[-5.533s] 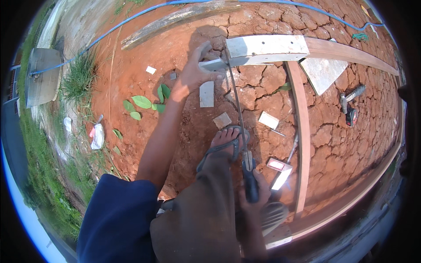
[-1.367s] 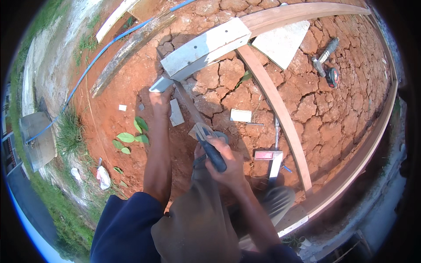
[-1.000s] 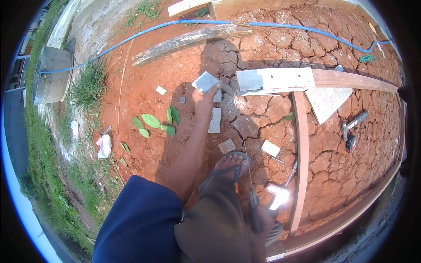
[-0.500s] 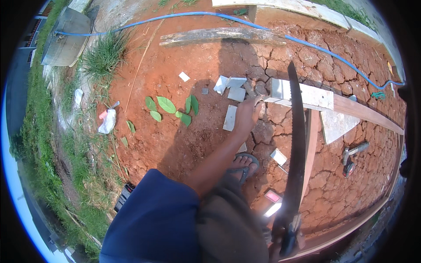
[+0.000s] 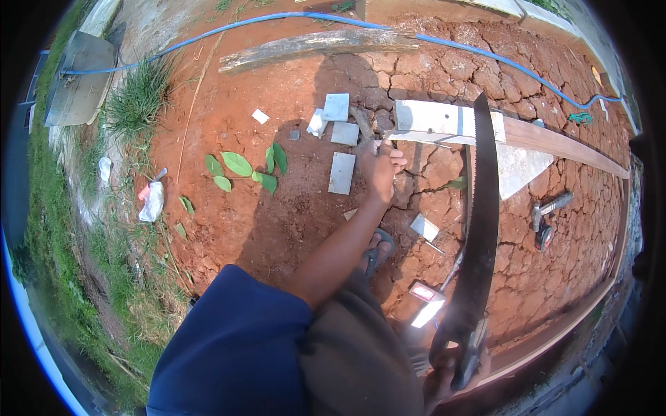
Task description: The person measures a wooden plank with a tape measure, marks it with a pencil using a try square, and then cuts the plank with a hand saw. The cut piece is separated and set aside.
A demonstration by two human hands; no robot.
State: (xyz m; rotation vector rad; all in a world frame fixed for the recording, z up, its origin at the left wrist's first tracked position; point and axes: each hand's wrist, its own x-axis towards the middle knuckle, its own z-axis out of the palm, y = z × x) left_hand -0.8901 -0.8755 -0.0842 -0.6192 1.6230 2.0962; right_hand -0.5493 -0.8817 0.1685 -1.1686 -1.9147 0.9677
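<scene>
A hand saw (image 5: 481, 229) with a long dark toothed blade stands with its tip pointing away from me. My right hand (image 5: 444, 381), low in the picture, is closed round its handle. The blade passes in front of a white-faced wooden board (image 5: 437, 118), which joins a reddish timber strip (image 5: 562, 142). At the left end of that board is my left hand (image 5: 381, 170), its fingers curled. Whether it pinches the board's edge or something small cannot be made out. Several pale tile pieces (image 5: 341, 173) lie on the soil beside it.
A hammer (image 5: 553, 206) and a round tool like a tape measure (image 5: 544, 237) lie on cracked red soil at the right. A pale triangular slab (image 5: 520, 170) sits under the timber. A blue hose (image 5: 291, 15) and a weathered plank (image 5: 312, 48) cross the far side. Green leaves (image 5: 238, 164) lie left.
The scene has shifted left in view as my head turned. The saw blade has moved right along the white board. My left hand's fingers have shifted slightly at the board's end.
</scene>
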